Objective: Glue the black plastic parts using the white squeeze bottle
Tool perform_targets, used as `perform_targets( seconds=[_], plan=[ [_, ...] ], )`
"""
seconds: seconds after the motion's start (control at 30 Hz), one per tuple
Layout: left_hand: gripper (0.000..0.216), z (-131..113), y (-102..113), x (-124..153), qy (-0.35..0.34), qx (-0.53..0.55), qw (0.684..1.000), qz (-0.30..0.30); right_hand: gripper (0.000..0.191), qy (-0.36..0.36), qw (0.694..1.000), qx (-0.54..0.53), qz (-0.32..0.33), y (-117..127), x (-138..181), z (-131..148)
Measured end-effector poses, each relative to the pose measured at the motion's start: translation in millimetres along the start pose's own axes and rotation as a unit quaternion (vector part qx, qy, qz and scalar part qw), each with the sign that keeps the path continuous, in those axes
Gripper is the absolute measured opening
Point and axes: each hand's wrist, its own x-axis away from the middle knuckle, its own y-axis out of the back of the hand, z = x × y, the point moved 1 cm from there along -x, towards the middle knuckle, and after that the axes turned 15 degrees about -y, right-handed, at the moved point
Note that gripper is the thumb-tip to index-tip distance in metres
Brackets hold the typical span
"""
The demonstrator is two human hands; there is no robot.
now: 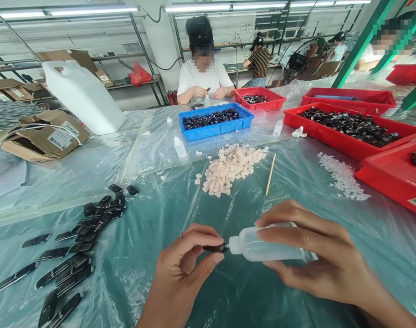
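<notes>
My left hand (190, 259) pinches a small glossy black piece (214, 248) between thumb and fingers. My right hand (313, 250) is closed round a translucent squeeze bottle (272, 243), which lies on its side in the air. The bottle's narrow tip points left and meets the end of the black piece; whether any liquid comes out cannot be seen. Left of my hands, a loose pile of similar black pieces (88, 230) lies on the plastic-covered table (153, 209). Beyond my hands is a heap of small pale pinkish pieces (231, 166).
A wooden stick (270, 175) lies right of the heap. A blue tray (216, 130) and a red tray (347, 132) hold black pieces. Small white bits (342, 175) lie at right. A small bottle (179, 146) and a big white jug (83, 98) stand farther back. A co-worker (206, 68) sits opposite.
</notes>
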Motion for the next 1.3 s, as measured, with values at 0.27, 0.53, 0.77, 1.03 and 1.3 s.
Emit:
perform_targets(
  seconds=[0.27, 0.53, 0.77, 1.03, 1.3],
  plan=[
    [0.005, 1, -2, 1, 0.033, -0.014, 0.999, 0.002, 0.036, -0.197, 0.964, -0.159, -0.078, 3, -2, -15],
    [0.018, 12, -2, 2, 0.058, -0.031, 0.998, 0.021, 0.033, -0.279, 0.948, -0.15, 0.033, -20, -8, -39],
    [0.008, 0, -3, -4, 0.004, -0.028, 1.0, 0.006, 0.047, -0.25, 0.958, -0.079, 0.113, -17, -15, -39],
    [0.012, 3, 0, -6, -0.017, -0.035, 0.999, 0.005, 0.014, -0.257, 0.941, 0.215, 0.048, -25, -76, -104],
    [0.01, 2, -1, -5, -0.015, -0.021, 1.0, 0.008, 0.012, -0.246, 0.886, 0.386, 0.072, -38, -85, -114]
  ],
)
